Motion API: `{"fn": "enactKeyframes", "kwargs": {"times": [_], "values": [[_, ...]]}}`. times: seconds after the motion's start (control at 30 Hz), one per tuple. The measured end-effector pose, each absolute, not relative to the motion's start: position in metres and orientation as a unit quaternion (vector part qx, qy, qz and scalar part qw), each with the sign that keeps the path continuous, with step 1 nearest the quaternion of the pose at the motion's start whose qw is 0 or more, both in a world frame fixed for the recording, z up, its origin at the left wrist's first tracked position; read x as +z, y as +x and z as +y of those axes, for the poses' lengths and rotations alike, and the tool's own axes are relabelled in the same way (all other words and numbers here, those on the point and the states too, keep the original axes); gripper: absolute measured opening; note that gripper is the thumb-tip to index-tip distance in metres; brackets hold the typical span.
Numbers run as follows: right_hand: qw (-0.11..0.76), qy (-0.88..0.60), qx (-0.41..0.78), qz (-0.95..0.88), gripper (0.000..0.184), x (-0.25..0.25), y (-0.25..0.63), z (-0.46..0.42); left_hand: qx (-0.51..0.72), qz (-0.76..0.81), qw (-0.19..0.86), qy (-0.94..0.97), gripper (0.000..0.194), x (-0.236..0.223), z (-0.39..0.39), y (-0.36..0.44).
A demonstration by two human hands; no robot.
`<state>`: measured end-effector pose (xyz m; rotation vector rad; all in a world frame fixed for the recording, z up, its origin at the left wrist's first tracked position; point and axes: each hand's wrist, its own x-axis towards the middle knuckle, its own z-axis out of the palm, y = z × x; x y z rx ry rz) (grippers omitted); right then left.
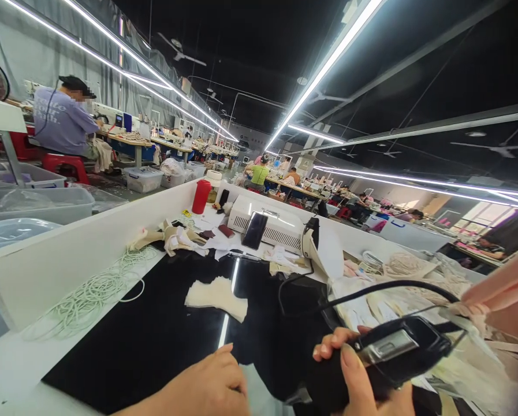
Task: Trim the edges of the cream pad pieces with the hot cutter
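Observation:
My left hand is low in the middle of the view, above or on the glossy black work surface. Its fingers are curled under, and whatever they may hold is hidden. A pale patch shows just right of it; I cannot tell if it is cloth or a reflection. At the lower right, my right hand is wrapped round a black corded power tool with a silver plate on its side. The tool's far end is lost against the dark surface. Ahead of my left hand lies a cream fabric piece, apart from both hands.
Pale green cord lies tangled at the left. Along the back stand a red cylinder, a phone and a white vented machine. A black cable arcs over fabric and bags at right. White partitions border the table; co-workers sit beyond.

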<state>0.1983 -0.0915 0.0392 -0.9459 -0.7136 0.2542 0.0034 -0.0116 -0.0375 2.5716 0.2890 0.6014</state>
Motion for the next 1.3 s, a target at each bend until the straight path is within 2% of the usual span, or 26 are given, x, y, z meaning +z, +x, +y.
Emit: {"fn": "enactKeyframes", "kwargs": {"times": [0.17, 0.37, 0.7, 0.97, 1.3], "values": [[0.835, -0.445, 0.122, -0.300, 0.041, 0.049, 0.187, -0.091, 0.205, 0.117, 0.278, 0.931, 0.019, -0.019, -0.018, -0.001], [0.818, -0.412, 0.169, -0.363, 0.029, 0.045, 0.170, -0.098, 0.187, 0.135, 0.326, 0.917, 0.021, -0.003, -0.018, -0.003], [0.818, -0.405, 0.195, -0.358, 0.027, 0.043, 0.152, -0.103, 0.154, 0.145, 0.324, 0.922, 0.033, -0.008, -0.019, -0.002], [0.816, -0.407, 0.203, -0.356, 0.028, 0.041, 0.149, -0.104, 0.143, 0.139, 0.331, 0.922, 0.031, -0.001, -0.019, -0.001], [0.812, -0.433, 0.168, -0.355, 0.030, 0.039, 0.166, -0.098, 0.126, 0.144, 0.354, 0.916, 0.039, 0.009, -0.015, -0.007]]}}
